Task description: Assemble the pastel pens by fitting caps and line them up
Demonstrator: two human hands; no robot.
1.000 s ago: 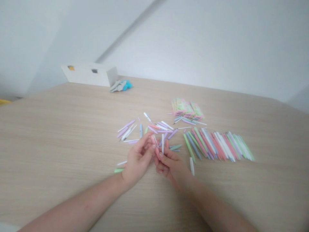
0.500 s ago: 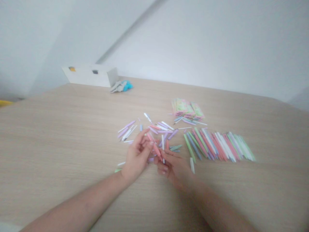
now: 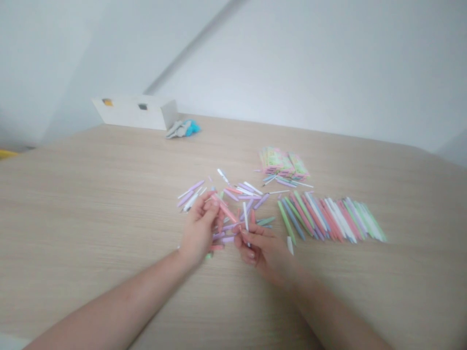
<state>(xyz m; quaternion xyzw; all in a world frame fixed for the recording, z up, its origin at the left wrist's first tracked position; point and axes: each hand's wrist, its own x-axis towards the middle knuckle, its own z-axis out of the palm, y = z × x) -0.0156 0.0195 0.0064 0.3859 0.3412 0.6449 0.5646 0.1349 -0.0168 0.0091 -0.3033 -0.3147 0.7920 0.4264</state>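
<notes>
My left hand point(image 3: 199, 231) pinches the far end of a pink pen barrel point(image 3: 226, 212) that slants down toward my right hand point(image 3: 262, 249). My right hand's fingers are closed on the barrel's near end and on a thin white pen part point(image 3: 245, 218) that stands up from the fingers. Both hands hover just over a scatter of loose pen parts point(image 3: 233, 194), purple, white, pink and green, lying on the wooden table point(image 3: 91, 194).
A neat row of assembled pens point(image 3: 328, 216) lies to the right of my hands. Behind it is a stack of printed packets point(image 3: 282, 164). A white box point(image 3: 134, 112) and a grey and blue glove point(image 3: 182, 129) sit at the far left edge.
My left hand has moved left and up, drawing the pink barrel out between the two hands. The right hand has stayed almost in place.
</notes>
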